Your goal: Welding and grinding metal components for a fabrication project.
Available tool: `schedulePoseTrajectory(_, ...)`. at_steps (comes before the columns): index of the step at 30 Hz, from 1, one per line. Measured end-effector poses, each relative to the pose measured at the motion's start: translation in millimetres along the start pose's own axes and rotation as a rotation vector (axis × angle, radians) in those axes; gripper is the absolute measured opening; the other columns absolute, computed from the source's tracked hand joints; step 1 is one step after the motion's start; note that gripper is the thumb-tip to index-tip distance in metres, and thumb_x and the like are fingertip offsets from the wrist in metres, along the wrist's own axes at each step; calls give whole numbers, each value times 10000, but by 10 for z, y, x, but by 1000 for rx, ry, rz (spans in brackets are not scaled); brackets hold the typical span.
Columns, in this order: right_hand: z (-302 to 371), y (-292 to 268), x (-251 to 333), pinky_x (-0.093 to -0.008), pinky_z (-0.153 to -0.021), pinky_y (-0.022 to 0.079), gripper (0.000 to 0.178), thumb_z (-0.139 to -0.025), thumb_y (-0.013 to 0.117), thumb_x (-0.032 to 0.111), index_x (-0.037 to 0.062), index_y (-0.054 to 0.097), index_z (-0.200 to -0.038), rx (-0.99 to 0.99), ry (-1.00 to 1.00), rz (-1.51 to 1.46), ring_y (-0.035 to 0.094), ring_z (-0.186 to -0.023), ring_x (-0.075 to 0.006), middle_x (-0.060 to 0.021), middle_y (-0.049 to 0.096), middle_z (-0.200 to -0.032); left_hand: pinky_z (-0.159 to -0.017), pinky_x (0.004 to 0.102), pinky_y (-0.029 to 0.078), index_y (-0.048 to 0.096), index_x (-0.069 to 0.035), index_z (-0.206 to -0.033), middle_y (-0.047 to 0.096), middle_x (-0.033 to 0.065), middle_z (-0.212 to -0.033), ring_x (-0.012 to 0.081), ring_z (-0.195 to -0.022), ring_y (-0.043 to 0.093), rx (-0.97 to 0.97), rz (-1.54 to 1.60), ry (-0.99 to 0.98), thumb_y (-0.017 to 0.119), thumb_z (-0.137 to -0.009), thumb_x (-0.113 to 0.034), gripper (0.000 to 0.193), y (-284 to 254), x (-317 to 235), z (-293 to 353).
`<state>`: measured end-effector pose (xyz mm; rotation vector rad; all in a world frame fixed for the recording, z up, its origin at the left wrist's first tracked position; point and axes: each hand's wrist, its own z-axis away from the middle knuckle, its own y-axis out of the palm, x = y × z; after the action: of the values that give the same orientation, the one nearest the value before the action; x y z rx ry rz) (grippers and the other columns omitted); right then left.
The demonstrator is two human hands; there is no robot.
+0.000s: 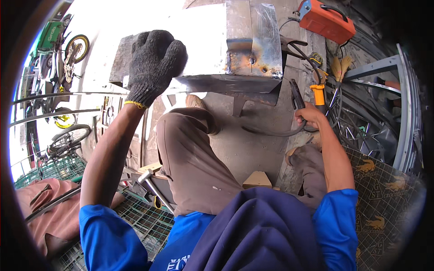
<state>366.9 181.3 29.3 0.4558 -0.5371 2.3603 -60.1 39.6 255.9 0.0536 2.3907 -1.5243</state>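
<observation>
My left hand (156, 63), in a dark knit glove with a yellow cuff, is raised at the left end of a metal workpiece (251, 43). Its fingers look curled; what they may hold is hidden. The workpiece is a bent sheet-metal piece, glaring white on its left, with heat stains and dark spots near its right corner. To the right of it, my bare right hand (308, 114) is closed around a black welding electrode holder (297, 94). A thick cable (275, 132) loops below that hand. The holder's jaws point up and away, apart from the workpiece.
An orange welding machine (326, 21) sits at the far right. Nearby are a yellow-orange handled tool (319, 95), a brush (341, 67) and a steel frame (398, 67). A hammer (153, 189) lies left of my legs, near green wire mesh (135, 221). Motorbikes (70, 58) stand far left.
</observation>
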Motion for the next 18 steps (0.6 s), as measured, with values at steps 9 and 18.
schedulePoseTrajectory(9,2125,216,487,-283,-455,435,387,-977,655,403,25,572,-975,-205,-87,113,490,-470,-102,-27,553,-625,-964,490,439,673,-90,-994,629,151,-1056,370,-1078,544,25,58,-32,618,-851,-435,377,-30,64,22)
schedulePoseTrajectory(18,2863,841,118,-211,-424,419,425,-1058,472,389,-4,577,-1182,-550,-561,-590,478,-476,-73,-39,554,-729,-1090,505,398,702,-153,-1105,587,224,-1298,421,-1270,515,-96,-28,-1,647,-832,-472,424,144,199,-8)
